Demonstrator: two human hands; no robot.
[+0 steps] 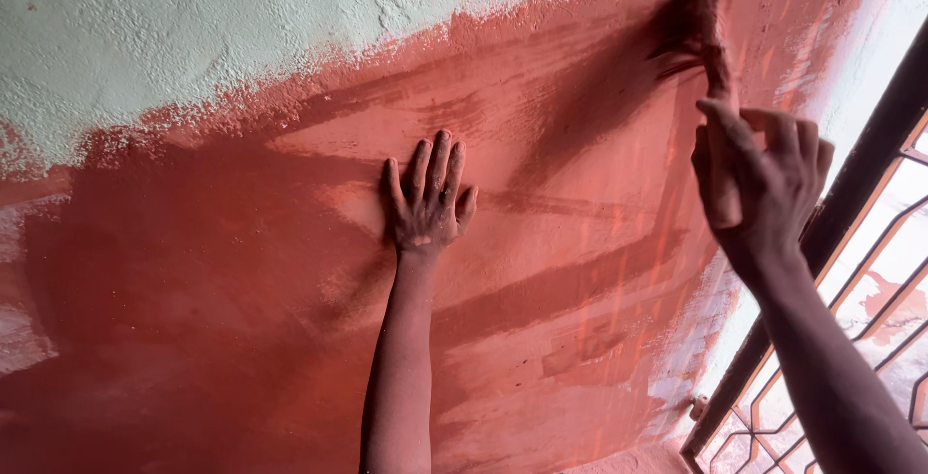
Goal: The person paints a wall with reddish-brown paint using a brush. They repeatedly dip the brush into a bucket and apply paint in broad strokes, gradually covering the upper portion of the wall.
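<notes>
Left hand (426, 201) lay flat, fingers spread, on red wall (242, 271) | right hand (764, 184) gripped paintbrush (698, 34) | best stroked evenly toward the unpainted edge

The left hand (427, 199) lies flat against the wall (193, 319), fingers spread and pointing upward, its forearm running straight down to the lower edge of the view. To its right, well apart, the right hand (764, 184) closes around the handle of a brush (698, 34), whose bristles press on the wall above that hand. The painted area (541, 271) lies under both hands; the bare plaster (193, 39) sits above it. A window grille (870, 271) stands at the far right, behind the right forearm.
</notes>
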